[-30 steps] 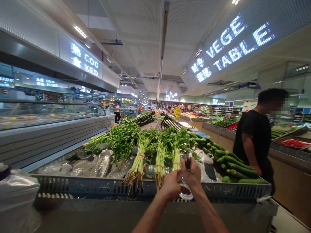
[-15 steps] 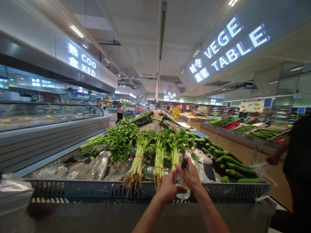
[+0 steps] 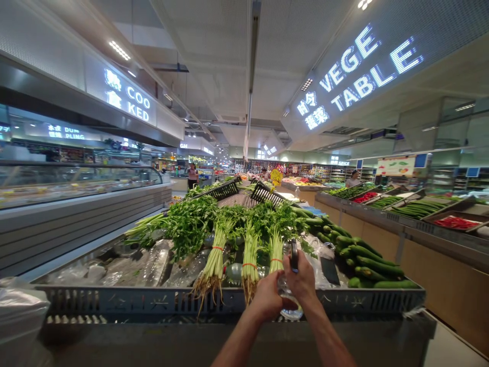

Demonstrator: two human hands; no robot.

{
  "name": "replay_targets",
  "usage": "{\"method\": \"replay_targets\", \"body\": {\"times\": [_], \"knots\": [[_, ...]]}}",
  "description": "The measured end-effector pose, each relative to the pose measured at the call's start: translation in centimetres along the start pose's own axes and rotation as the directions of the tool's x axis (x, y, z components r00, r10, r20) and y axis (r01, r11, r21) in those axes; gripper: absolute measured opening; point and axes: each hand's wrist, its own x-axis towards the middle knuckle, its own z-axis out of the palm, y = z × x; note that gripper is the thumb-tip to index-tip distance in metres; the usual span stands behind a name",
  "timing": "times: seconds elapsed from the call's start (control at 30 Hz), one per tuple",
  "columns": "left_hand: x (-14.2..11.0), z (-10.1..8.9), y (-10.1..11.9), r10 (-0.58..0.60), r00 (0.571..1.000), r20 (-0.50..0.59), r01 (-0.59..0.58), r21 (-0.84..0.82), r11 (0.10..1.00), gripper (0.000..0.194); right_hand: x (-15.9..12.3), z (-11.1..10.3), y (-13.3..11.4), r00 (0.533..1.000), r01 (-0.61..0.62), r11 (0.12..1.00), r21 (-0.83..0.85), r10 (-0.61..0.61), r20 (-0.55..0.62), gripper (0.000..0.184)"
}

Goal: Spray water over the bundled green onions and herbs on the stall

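A clear spray bottle [image 3: 292,312] with a black head is held between my hands in front of the rightmost celery bunch. My right hand [image 3: 301,278] is wrapped around its upper part, just below the black head. Lower down, my left hand [image 3: 266,296] closes on the bottle's clear body from the left; some of its fingers are hidden. Bunches of leafy celery [image 3: 250,250], tied with red bands and with roots on, lie at the front of the display. Several plastic bottles [image 3: 232,274] lie underneath them.
A grey slotted rim [image 3: 145,300] runs along the display's front. Cucumbers [image 3: 370,260] are piled at the right, and a plastic bag [image 3: 19,311] sits at the left edge. Across the aisle stands another vegetable counter [image 3: 374,219]. A distant person [image 3: 192,176] stands beyond the display.
Both hands have shifted slightly right with the spray bottle. The dark-clothed person at the right edge has left the view, showing a tray of red peppers. The celery has not moved.
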Motion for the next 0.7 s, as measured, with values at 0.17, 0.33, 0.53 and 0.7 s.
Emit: {"method": "replay_targets", "body": {"times": [0.17,0.33,0.53,0.7], "knots": [[0.10,-0.06,0.00,0.028,1.000,0.009,-0.028,-0.022,0.999,0.067,0.12,0.20,0.00,0.999,0.041,0.999,0.022,-0.041,-0.016,0.032],[0.13,0.04,-0.52,0.034,0.999,-0.022,-0.034,-0.024,0.999,0.068,0.02,0.20,-0.39,0.999,0.032,0.999,0.024,-0.032,-0.002,0.034],[-0.08,-0.11,-0.58,0.021,1.000,-0.013,-0.021,-0.054,0.998,0.066,-0.24,0.27,-0.84,0.998,0.055,0.998,0.037,-0.055,-0.013,0.036],[-0.39,-0.44,-0.28,0.012,0.999,-0.031,-0.013,-0.021,1.000,0.069,-0.30,0.38,-0.87,0.999,0.049,0.998,0.037,-0.048,-0.016,0.034]]}}
